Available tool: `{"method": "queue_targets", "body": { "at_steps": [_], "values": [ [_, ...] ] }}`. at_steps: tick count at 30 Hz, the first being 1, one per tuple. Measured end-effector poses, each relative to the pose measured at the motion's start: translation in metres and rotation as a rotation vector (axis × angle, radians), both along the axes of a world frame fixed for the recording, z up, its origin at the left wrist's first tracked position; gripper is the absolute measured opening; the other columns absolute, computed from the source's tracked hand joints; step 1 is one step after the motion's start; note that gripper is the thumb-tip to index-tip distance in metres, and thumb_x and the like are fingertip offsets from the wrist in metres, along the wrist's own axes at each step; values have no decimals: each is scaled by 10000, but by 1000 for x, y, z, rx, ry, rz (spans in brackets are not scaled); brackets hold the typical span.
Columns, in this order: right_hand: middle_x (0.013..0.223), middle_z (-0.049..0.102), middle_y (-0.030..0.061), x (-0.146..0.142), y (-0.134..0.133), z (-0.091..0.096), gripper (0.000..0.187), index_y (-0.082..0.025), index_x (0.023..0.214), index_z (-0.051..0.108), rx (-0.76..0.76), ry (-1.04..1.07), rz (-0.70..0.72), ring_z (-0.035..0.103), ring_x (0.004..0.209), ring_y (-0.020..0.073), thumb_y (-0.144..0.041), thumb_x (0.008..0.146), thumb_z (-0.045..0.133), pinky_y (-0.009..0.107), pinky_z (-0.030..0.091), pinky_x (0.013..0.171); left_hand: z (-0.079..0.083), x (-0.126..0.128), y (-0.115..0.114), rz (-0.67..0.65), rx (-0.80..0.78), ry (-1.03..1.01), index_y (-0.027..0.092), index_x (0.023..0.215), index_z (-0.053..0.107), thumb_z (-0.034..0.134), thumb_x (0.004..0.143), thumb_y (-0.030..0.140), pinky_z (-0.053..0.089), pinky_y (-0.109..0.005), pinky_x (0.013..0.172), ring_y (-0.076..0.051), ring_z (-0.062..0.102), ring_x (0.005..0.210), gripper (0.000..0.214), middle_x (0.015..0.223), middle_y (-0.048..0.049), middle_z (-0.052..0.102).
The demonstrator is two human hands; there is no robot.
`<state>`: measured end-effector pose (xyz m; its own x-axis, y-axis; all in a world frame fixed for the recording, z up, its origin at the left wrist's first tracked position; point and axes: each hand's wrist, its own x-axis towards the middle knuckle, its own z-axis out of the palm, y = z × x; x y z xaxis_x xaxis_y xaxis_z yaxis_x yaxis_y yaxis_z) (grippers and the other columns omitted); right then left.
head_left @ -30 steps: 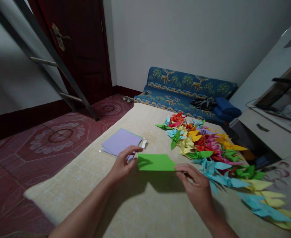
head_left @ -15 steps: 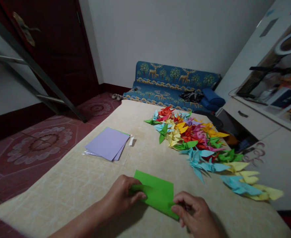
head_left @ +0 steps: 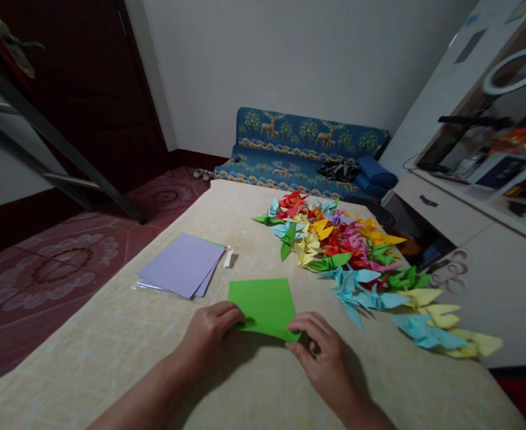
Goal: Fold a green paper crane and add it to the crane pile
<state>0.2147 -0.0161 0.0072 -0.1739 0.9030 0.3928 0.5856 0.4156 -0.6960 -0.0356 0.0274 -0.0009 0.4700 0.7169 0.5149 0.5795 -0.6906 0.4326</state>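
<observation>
A green sheet of origami paper (head_left: pixel 263 303) lies between my two hands near the front of the table. My left hand (head_left: pixel 213 328) grips its near left corner, fingers on top and the thumb hidden. My right hand (head_left: pixel 319 346) pinches the near right corner between thumb and fingers. The near edge is raised slightly and bows between the hands. Beyond my left hand sits a stack of purple paper (head_left: pixel 182 264), with a green edge showing beneath it and a clear plastic sleeve underneath. Many folded paper cranes (head_left: pixel 335 239) in several colours cover the right side.
The table (head_left: pixel 124 352) has a cream patterned cloth. A small white strip (head_left: pixel 228 258) lies beside the purple stack. Behind the table is a blue sofa (head_left: pixel 281 158); a white cabinet (head_left: pixel 482 263) stands at right, a ladder (head_left: pixel 61 137) at left.
The green paper has turned and moved away from me, so it lies squarer to me. Both hands have shifted with it, still holding its near corners. The camera view has swung slightly right.
</observation>
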Motion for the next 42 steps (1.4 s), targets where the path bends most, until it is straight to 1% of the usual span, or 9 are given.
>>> {"method": "queue_targets", "body": {
  "at_steps": [4,10,15,23,29,35,37,39,42],
  "values": [
    [918,672,5,1,-1,2,177,-259,892,674,-162,-150,41,633,756,147,-148,754,674,213,487,643,-2,5,-1,-11,-106,24,162,727,641,597,763,76,420,-228,550,-162,588,629,103,673,-32,620],
    [984,670,-14,2,4,0,265,-286,934,674,-173,-198,-34,652,743,129,-88,772,605,193,491,609,-7,8,0,-24,-137,27,169,742,660,613,711,32,446,-231,561,-162,602,638,148,700,-33,628],
    [961,671,21,4,9,-11,304,-261,934,689,106,-4,-57,664,863,139,-42,830,507,212,530,735,-2,3,-2,-30,-32,-126,163,840,656,596,811,109,486,-224,574,-148,623,639,85,734,-46,646],
    [1074,667,64,4,47,20,342,-244,1028,700,482,157,-179,637,1003,171,-18,853,512,299,518,860,17,-11,-3,92,43,-432,158,853,642,467,895,82,508,-223,621,-141,645,688,195,759,-53,670],
    [923,687,79,-8,85,16,153,-189,864,731,253,232,-228,663,855,186,-131,842,591,306,552,748,16,-8,1,123,-15,-471,158,801,643,455,911,124,494,-224,582,-138,626,631,220,716,-43,663],
    [984,670,85,-58,127,39,205,-191,880,733,389,386,-177,638,940,183,-126,860,539,332,530,850,16,-5,2,101,-35,-435,161,797,633,458,908,122,478,-210,584,-123,616,613,211,699,-27,649],
    [899,673,81,-71,138,38,197,-175,805,732,321,364,-147,647,865,178,-97,819,552,312,545,791,15,-6,1,107,-50,-422,163,778,625,460,908,127,466,-204,571,-117,605,597,213,675,-17,634],
    [857,675,72,-75,134,37,200,-177,776,726,282,351,-147,655,824,173,-74,795,556,296,555,751,13,-7,1,105,-62,-408,167,772,621,463,908,129,452,-195,554,-108,592,577,212,651,-5,619],
    [951,680,73,-61,96,41,188,-204,866,717,337,364,-138,652,918,181,-103,837,561,310,552,802,12,-9,0,77,-54,-385,171,786,625,477,900,128,444,-184,538,-99,586,558,192,644,6,619]
  ]
}}
